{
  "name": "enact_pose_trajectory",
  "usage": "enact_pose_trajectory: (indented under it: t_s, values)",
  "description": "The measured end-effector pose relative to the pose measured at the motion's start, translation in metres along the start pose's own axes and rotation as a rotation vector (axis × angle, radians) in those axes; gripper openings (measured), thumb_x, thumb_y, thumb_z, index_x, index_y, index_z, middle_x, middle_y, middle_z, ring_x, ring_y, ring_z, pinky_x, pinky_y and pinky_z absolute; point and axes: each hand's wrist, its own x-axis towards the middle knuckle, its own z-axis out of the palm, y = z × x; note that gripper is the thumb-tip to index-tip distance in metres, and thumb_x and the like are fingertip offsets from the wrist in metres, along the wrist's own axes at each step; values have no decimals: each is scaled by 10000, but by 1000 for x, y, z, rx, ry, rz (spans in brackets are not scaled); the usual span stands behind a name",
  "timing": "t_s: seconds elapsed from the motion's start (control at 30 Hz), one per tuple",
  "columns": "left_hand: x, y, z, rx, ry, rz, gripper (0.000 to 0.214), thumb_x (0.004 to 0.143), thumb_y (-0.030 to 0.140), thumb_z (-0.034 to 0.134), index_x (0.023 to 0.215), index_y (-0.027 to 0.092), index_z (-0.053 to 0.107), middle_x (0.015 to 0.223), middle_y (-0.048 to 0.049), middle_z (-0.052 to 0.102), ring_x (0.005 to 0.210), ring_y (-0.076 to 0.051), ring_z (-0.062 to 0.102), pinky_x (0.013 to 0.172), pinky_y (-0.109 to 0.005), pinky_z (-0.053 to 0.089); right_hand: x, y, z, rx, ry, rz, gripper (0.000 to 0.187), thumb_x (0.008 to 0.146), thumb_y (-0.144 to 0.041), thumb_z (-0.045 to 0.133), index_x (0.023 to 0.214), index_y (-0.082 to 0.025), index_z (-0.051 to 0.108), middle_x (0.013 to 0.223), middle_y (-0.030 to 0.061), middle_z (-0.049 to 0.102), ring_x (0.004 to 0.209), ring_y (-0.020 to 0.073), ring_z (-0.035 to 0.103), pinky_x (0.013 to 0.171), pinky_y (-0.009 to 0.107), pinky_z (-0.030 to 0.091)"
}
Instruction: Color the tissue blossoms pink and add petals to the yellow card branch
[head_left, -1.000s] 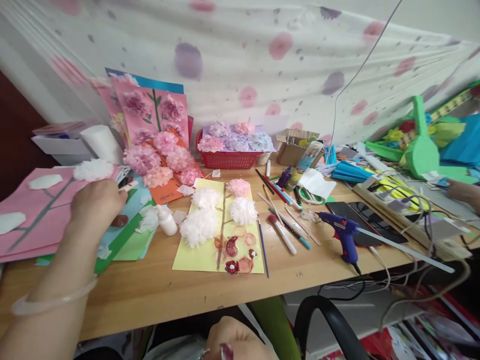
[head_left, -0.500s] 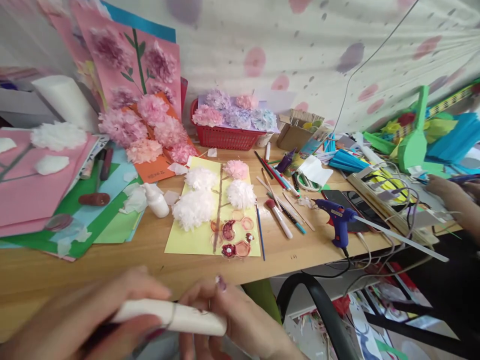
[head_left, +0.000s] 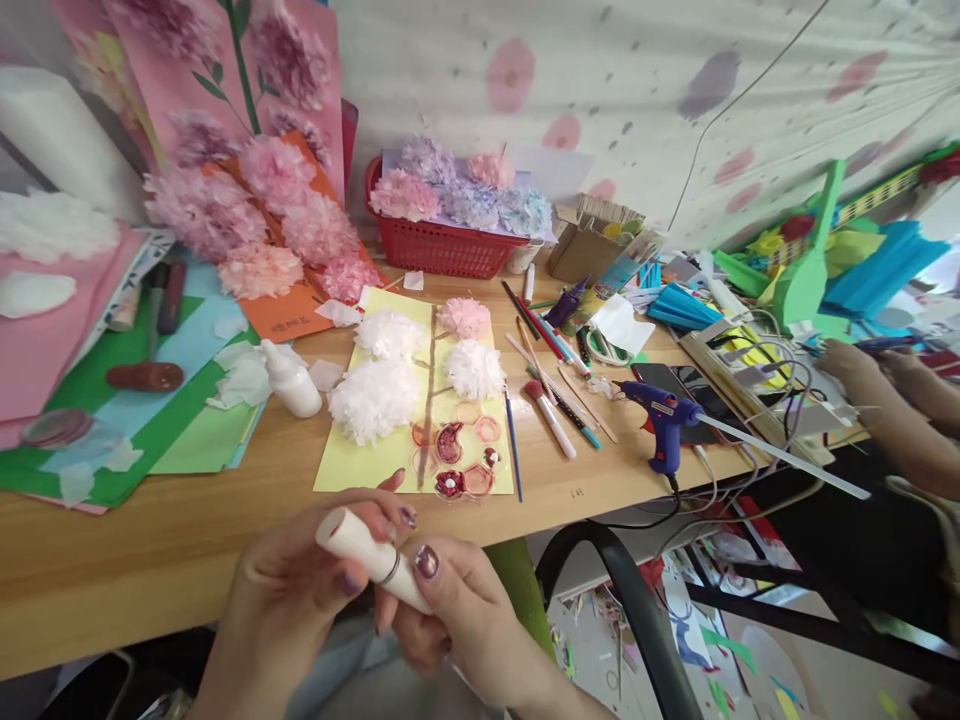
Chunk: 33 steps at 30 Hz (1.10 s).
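Both my hands hold one white tube-shaped stick (head_left: 371,555) with a thin metal ring around it, low in front of the table edge. My left hand (head_left: 292,590) grips its upper capped end with fingers curled. My right hand (head_left: 457,615) wraps the lower end, thumb pressed on top. Just beyond them on the wooden table (head_left: 187,540) lies a yellow sheet (head_left: 352,465) with white and pink tissue flowers, a brown stem and red glue blobs.
A white glue bottle (head_left: 289,378), pens and brushes (head_left: 547,400), a blue glue gun (head_left: 660,420) and a red basket of paper flowers (head_left: 442,245) lie on the table. Another person's hands (head_left: 862,375) work at the right. A black chair back (head_left: 637,620) stands below.
My left hand left the pink sheets at the left and came down to the table edge. Both hands now hold the white stick, which has tilted more upright. The view has shifted left and down.
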Motion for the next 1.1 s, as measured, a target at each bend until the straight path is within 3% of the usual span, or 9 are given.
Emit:
enact_pose_trajectory:
  t_s: [0.17,0.27,0.4,0.57,0.7,0.8,0.93,1.0,1.1]
  values:
    - [1,4,4,-68,1,105,213,652,468,830,756,330,707,730,60,690,790,-147,656,967,-313,520,-8,-3,1,-514,338,-371,168,844,-319,685,953,-202,635,771,0,580,638,101,450,606,233,365]
    - [4,12,7,-50,13,102,276,633,471,843,701,298,640,654,55,634,737,-136,620,907,-285,533,-10,0,0,-217,166,-155,355,804,-484,713,986,-207,586,684,-41,519,535,73,385,507,208,311]
    - [5,18,10,14,-48,132,338,638,491,833,662,272,577,595,46,586,608,-123,565,717,-246,546,-8,-1,0,60,-70,55,497,931,-629,431,753,-174,521,541,-57,433,433,44,310,428,198,234]
    - [-7,21,17,-4,-12,-82,322,694,553,768,896,317,685,818,4,717,775,-192,678,674,-271,576,-7,-1,-1,112,99,1,359,827,-496,696,826,-192,504,588,-78,461,445,32,339,426,172,260]
    - [-14,18,19,-72,-3,-227,375,743,525,739,1014,266,715,905,-60,746,905,-249,691,775,-339,593,-8,6,-3,233,151,-44,387,820,-543,680,893,-217,484,622,-77,473,418,42,325,400,183,268]
    - [-10,14,15,-42,0,-66,255,656,396,842,857,298,721,796,2,719,851,-198,674,860,-322,574,-11,7,-1,140,163,-104,373,808,-518,705,886,-205,519,698,-42,510,524,62,388,498,204,302]
    - [-8,13,11,13,129,44,432,522,403,911,874,348,666,742,46,597,853,-159,625,837,-225,556,-10,9,2,-66,236,-257,288,802,-412,740,886,-201,564,830,-2,530,707,108,444,634,234,346]
    - [-10,12,10,27,64,-27,548,528,502,883,1014,361,673,920,7,635,991,-211,625,817,-241,568,-9,13,5,-41,254,-294,283,806,-415,734,883,-212,553,812,-10,522,692,110,441,635,234,353]
    - [-13,6,9,77,-186,-140,454,737,529,732,1137,319,687,1225,-68,626,1149,-295,595,927,-356,550,-8,14,7,34,289,-327,248,856,-424,675,929,-233,533,854,0,561,720,118,494,669,242,397]
